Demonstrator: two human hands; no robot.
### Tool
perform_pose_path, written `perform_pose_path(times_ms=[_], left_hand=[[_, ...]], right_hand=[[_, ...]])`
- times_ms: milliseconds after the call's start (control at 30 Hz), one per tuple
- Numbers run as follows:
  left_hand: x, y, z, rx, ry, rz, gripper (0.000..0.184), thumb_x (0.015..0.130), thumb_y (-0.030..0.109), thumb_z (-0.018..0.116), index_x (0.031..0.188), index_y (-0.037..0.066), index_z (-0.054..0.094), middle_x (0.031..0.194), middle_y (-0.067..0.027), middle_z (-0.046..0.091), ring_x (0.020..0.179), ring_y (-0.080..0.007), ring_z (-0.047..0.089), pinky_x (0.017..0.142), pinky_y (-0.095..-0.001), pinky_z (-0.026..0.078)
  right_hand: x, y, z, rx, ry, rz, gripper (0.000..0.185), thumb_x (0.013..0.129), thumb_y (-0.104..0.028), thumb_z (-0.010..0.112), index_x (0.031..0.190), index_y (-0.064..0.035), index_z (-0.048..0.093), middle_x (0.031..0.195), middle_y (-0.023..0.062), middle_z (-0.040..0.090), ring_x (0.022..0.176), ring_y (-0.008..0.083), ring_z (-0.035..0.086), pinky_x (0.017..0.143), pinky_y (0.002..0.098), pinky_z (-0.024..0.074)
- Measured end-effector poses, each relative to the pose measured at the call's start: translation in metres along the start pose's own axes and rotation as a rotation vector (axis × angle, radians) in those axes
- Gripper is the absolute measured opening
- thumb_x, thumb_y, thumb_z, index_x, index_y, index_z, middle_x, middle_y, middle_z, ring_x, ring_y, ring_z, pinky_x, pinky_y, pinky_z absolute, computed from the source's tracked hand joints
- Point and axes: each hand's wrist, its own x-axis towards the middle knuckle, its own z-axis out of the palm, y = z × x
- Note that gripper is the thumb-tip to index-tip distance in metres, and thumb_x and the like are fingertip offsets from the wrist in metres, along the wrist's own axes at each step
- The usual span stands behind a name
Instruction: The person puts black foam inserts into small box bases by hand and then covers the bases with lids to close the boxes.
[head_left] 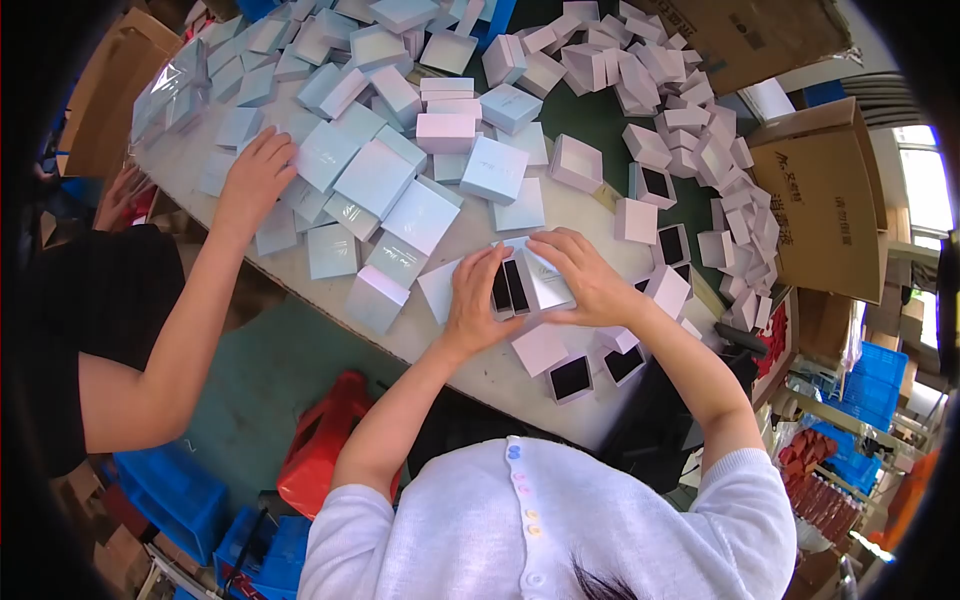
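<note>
At the middle of the work table, my left hand (478, 303) curls round the left side of a small box base with a black insert (511, 286). My right hand (585, 280) grips a white-blue lid (547, 280) with printed lettering, right beside that insert. The lid and the base touch or nearly touch. Just below my hands lies a pale pink box (539, 348). Two open boxes with black inserts, one (570, 378) near the table edge and another (623, 364), sit to the right of it.
Pale blue boxes (375, 178) are heaped at the left and centre of the table (430, 345). Pink boxes (640, 80) pile up at the back right. A co-worker's hand (262, 170) reaches in from the left. Cardboard cartons (815, 205) stand at the right.
</note>
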Motion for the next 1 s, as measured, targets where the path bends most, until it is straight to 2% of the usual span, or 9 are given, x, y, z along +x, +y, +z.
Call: perform_pose_path(times_ms=[100, 267, 467, 600, 700, 800, 900, 967, 1000], left_hand=[[0.006, -0.001, 0.001, -0.016, 0.018, 0.040, 0.108, 0.055, 0.016, 0.086, 0.146, 0.002, 0.029, 0.132, -0.0138, 0.053, 0.124, -0.0338, 0.044, 0.106, -0.0469, 0.031], [0.010, 0.000, 0.001, 0.068, 0.003, 0.039, 0.118, 0.052, 0.027, 0.090, 0.147, 0.001, 0.027, 0.128, -0.0112, 0.052, 0.119, -0.0329, 0.046, 0.105, -0.0497, 0.030], [0.009, 0.001, 0.004, 0.126, -0.028, 0.051, 0.112, 0.053, 0.030, 0.090, 0.145, 0.004, 0.032, 0.129, -0.0113, 0.051, 0.120, -0.0326, 0.046, 0.106, -0.0540, 0.028], [0.016, -0.002, 0.006, 0.132, -0.025, 0.110, 0.105, 0.056, 0.036, 0.087, 0.143, 0.006, 0.036, 0.129, -0.0113, 0.051, 0.119, -0.0319, 0.046, 0.106, -0.0542, 0.027], [0.019, -0.001, 0.010, 0.049, 0.002, 0.093, 0.101, 0.059, 0.040, 0.085, 0.142, 0.006, 0.038, 0.129, -0.0115, 0.051, 0.121, -0.0320, 0.046, 0.106, -0.0540, 0.027], [0.032, 0.003, 0.009, 0.063, -0.052, 0.129, 0.098, 0.061, 0.038, 0.083, 0.141, 0.006, 0.038, 0.127, -0.0126, 0.052, 0.123, -0.0339, 0.044, 0.107, -0.0531, 0.027], [0.033, 0.015, -0.009, 0.101, -0.112, 0.053, 0.088, 0.069, 0.035, 0.081, 0.140, 0.004, 0.039, 0.126, -0.0118, 0.053, 0.124, -0.0291, 0.046, 0.107, -0.0467, 0.031], [0.036, 0.031, -0.025, -0.795, 0.017, -0.505, 0.079, 0.077, 0.033, 0.077, 0.139, 0.003, 0.040, 0.124, -0.0107, 0.054, 0.121, -0.0220, 0.047, 0.105, -0.0376, 0.036], [0.038, 0.038, -0.032, -0.878, -0.010, -0.543, 0.072, 0.082, 0.033, 0.074, 0.138, 0.002, 0.040, 0.125, -0.0103, 0.053, 0.117, -0.0178, 0.049, 0.100, -0.0307, 0.040]], right_hand=[[0.003, -0.001, 0.003, -0.135, -0.047, 0.078, 0.083, 0.074, -0.039, 0.077, 0.142, -0.0095, 0.039, 0.131, 0.0186, 0.046, 0.121, 0.0401, 0.044, 0.102, 0.0487, 0.0354], [0.012, -0.010, 0.013, -0.372, -0.062, -0.069, 0.071, 0.072, -0.043, 0.076, 0.133, -0.0186, 0.050, 0.126, 0.0156, 0.049, 0.117, 0.0352, 0.047, 0.099, 0.0458, 0.0380], [0.003, -0.010, 0.022, -0.534, -0.083, -0.067, 0.070, 0.074, -0.045, 0.073, 0.133, -0.0185, 0.046, 0.126, 0.0168, 0.048, 0.116, 0.0347, 0.048, 0.096, 0.0449, 0.0396], [0.002, -0.010, 0.035, -0.551, -0.036, -0.004, 0.073, 0.075, -0.050, 0.071, 0.134, -0.0162, 0.046, 0.129, 0.0188, 0.047, 0.118, 0.0373, 0.045, 0.097, 0.0471, 0.0381], [-0.002, -0.006, 0.038, -0.426, 0.020, 0.024, 0.072, 0.077, -0.050, 0.069, 0.135, -0.0148, 0.045, 0.132, 0.0203, 0.044, 0.120, 0.0387, 0.042, 0.098, 0.0499, 0.0372], [-0.017, 0.016, 0.036, -0.318, 0.123, -0.017, 0.080, 0.075, -0.050, 0.073, 0.138, -0.0149, 0.041, 0.140, 0.0223, 0.038, 0.127, 0.0420, 0.037, 0.103, 0.0530, 0.0337], [-0.027, 0.006, 0.017, -0.168, 0.156, -0.001, 0.091, 0.071, -0.051, 0.077, 0.143, -0.0135, 0.034, 0.148, 0.0226, 0.030, 0.134, 0.0423, 0.031, 0.110, 0.0532, 0.0282], [-0.030, 0.005, 0.002, 0.146, 0.314, 0.077, 0.102, 0.067, -0.050, 0.081, 0.146, -0.0109, 0.029, 0.152, 0.0231, 0.023, 0.138, 0.0423, 0.028, 0.112, 0.0517, 0.0255], [-0.028, -0.003, 0.000, 0.200, 0.326, 0.070, 0.096, 0.073, -0.044, 0.079, 0.146, -0.0081, 0.028, 0.152, 0.0211, 0.025, 0.139, 0.0369, 0.030, 0.111, 0.0494, 0.0268]])
